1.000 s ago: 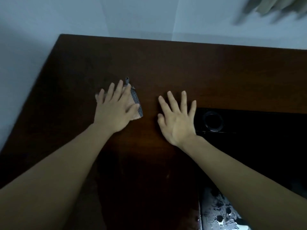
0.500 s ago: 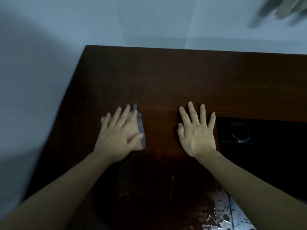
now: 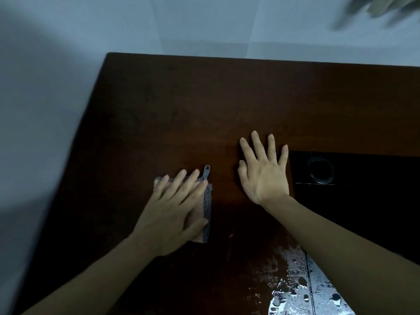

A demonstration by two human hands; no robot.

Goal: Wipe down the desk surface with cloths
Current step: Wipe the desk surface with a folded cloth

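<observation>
Brown desk (image 3: 250, 98), wiping stroke: left hand (image 3: 172, 212), fingers straight, presses the cloth (image 3: 207, 208) flat and has drawn it nearer than a second ago; right hand (image 3: 263, 171) lies spread and empty, unmoved. Wet patch (image 3: 293, 289) ahead remains unwiped.

- A single head-worn view looks forward and steeply down onto the dark wooden surface (image 3: 227, 105) from above its near edge.
- The view faces the far edge, where pale wall panels (image 3: 204, 23) rise beyond it; the far left corner sits upper left of centre.
- It is close: both forearms enter from the bottom corners, and the left hand (image 3: 172, 212) and right hand (image 3: 263, 173) lie mid-frame.
- Wide-angle bending shows in the slanting left edge.
- The top right corner is blurred.
- No second view exists, so nothing is shared.
</observation>
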